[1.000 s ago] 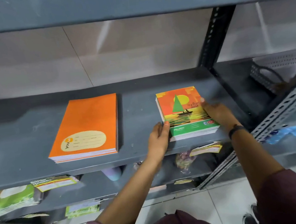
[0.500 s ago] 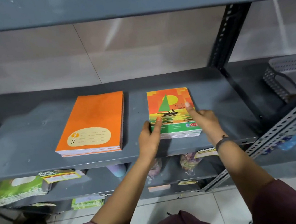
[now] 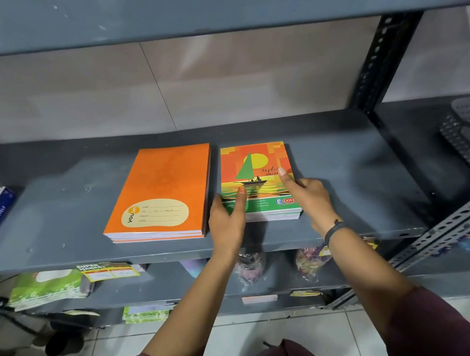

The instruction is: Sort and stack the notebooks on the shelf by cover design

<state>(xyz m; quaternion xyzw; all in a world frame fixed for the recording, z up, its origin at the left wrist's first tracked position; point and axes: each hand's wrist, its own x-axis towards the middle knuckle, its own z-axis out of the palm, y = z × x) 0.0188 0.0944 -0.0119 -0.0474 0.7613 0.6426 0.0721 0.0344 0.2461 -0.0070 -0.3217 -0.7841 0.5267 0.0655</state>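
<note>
On the shelf our left hand and right hand pressed, fingers spread and ungripping, on the boat stack beside the orange stack; squaring seemed next.

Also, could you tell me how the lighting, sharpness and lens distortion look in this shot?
Head view: dim, even light; the hands cast soft shadows on the shelf beneath the sailboat notebooks; the wall tiles show faint streaky glare; wide-angle bending curves the shelf edges; the right hand has a slightly blurred fingertip; the orange notebooks are sharp.
</note>
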